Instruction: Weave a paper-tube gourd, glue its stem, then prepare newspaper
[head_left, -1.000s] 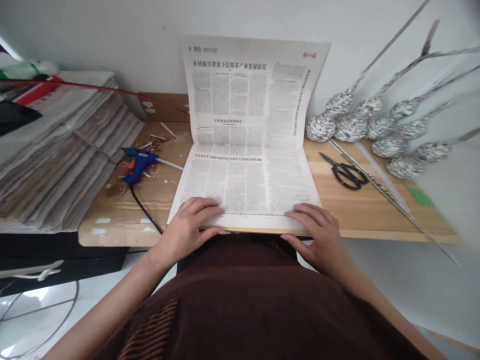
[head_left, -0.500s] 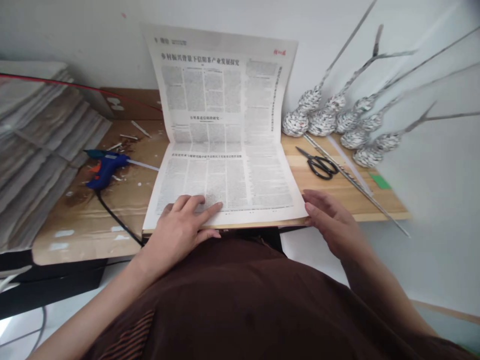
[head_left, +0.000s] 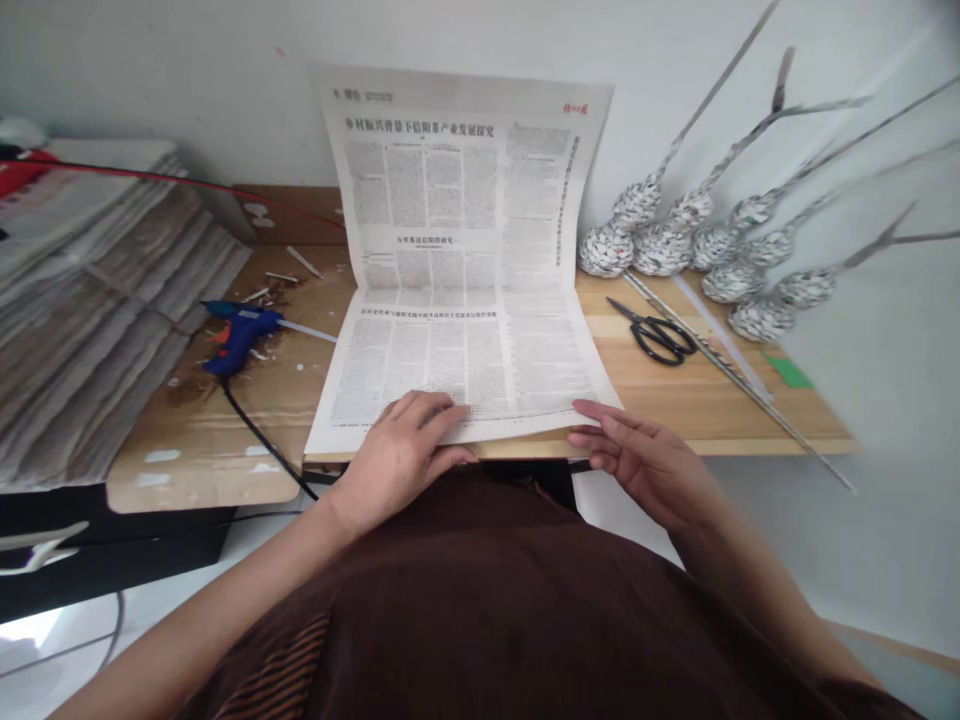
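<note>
A printed newspaper sheet (head_left: 427, 345) lies on the desk in front of me, its far half bent up against the wall. My left hand (head_left: 409, 440) rests on its near edge, fingers on the print and thumb apart at the desk's front edge. At the near right corner, my right hand (head_left: 641, 455) has hold of the sheet's edge, which is slightly raised there. The index finger is over the paper; the other fingers sit lower, partly hidden by one another.
Black-handled scissors (head_left: 656, 330) and a long thin rod (head_left: 750, 388) lie on the right. Behind them stand several woven paper gourds (head_left: 664, 248) with stems. A blue glue gun (head_left: 241, 338) rests on cardboard (head_left: 202, 440) at left, beside a tied newspaper stack (head_left: 112, 330).
My right hand has moved left along the near edge, its index finger now over the paper, and that edge has risen a little. The whole view has shifted slightly; my left hand stays on the sheet.
</note>
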